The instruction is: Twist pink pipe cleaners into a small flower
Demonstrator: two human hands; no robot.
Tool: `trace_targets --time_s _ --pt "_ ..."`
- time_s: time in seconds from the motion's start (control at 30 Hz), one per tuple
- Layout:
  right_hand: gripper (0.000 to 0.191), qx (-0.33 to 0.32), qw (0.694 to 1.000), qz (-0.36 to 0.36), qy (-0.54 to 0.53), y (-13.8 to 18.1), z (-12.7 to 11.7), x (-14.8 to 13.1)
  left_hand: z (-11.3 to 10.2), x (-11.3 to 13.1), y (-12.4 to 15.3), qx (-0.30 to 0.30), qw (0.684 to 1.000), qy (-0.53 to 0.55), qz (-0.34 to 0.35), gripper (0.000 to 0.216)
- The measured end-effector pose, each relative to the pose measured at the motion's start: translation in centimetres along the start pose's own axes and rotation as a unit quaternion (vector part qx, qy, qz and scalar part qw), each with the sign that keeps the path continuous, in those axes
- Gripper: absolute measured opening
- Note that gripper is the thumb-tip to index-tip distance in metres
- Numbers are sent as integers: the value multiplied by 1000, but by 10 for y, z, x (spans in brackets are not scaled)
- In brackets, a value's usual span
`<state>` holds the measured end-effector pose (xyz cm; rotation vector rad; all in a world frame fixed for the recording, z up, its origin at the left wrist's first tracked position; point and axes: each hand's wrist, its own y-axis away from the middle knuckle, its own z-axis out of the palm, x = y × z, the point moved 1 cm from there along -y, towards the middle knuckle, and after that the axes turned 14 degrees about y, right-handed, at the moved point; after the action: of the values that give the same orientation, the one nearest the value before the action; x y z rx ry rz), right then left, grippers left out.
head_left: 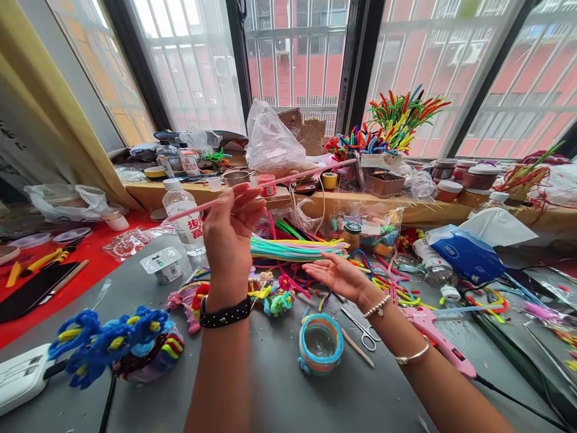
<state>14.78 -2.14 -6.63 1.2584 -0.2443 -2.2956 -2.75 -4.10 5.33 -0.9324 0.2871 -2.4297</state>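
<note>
- The left hand is raised over the middle of the table, with a pink pipe cleaner held between thumb and fingers; the contact is partly hidden, so the exact pinch is hard to judge.
- That pipe cleaner lies aslant across the hand, one end out to the left before a plastic bottle, the longer end reaching far and right towards the windowsill.
- The right hand is spread palm up, fingers apart, with nothing visible in its grasp; a bundle of pastel pipe cleaners lies just beyond its fingertips.
- The pink length should be very light, its fuzz soft and grippy, its core probably thin wire: springy when straight, easily bent, and likely to keep a kink.
- A light pinch near the middle should balance it; for shaping, fingertips close to the bend would suit, minding the possibly sharp cut ends.
- Near the hands stand a small blue-rimmed pot, then, to its right, scissors and a pink glue gun.
</note>
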Motion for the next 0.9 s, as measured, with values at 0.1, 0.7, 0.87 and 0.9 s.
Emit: trace_targets --time_s 0.1,0.7,0.87,0.9 --pt "22 12 998 -66 0 27 -6 4 10 -15 5 -26 998 -11 -52 15" --pt "30 185 923 -337 10 75 -55 14 -43 -88 80 -67 949 -50 -305 33" --pt "30 224 911 -345 -27 75 -76 17 -47 -84 77 -49 959 -50 -273 39" --pt "29 222 912 -344 -27 75 -75 18 -47 -84 78 -48 961 -46 -268 40"
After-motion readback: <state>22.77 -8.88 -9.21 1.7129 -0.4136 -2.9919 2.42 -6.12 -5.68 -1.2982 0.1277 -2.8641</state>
